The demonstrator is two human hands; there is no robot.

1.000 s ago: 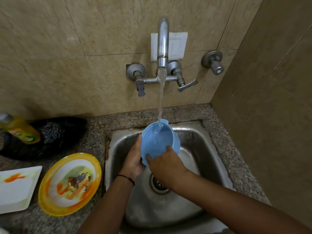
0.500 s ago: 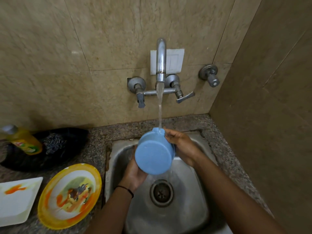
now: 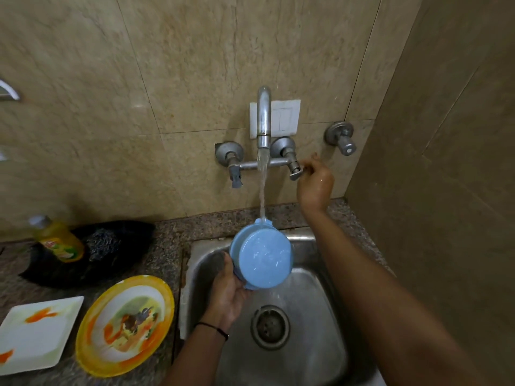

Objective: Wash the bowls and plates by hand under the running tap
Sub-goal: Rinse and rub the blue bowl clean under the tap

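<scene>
My left hand (image 3: pixel 227 296) holds a light blue bowl (image 3: pixel 263 260) over the steel sink (image 3: pixel 315 288), its underside turned toward me. Water runs from the wall tap (image 3: pixel 263 118) onto the bowl's far rim. My right hand (image 3: pixel 315 182) is raised to the tap's right lever handle (image 3: pixel 296 172), fingers closed around it. On the granite counter to the left lie a soiled round yellow plate (image 3: pixel 125 325) and a soiled white square plate (image 3: pixel 37 332).
A yellow dish-soap bottle (image 3: pixel 60 240) and a steel scrubber (image 3: pixel 101 243) rest in a black dish (image 3: pixel 86 254) at the back left. The sink drain (image 3: pixel 269 327) is open below the bowl. A side wall (image 3: pixel 446 190) stands close on the right.
My right hand let go of the bowl and rose to the tap's right lever. The left hand alone keeps the bowl under the stream.
</scene>
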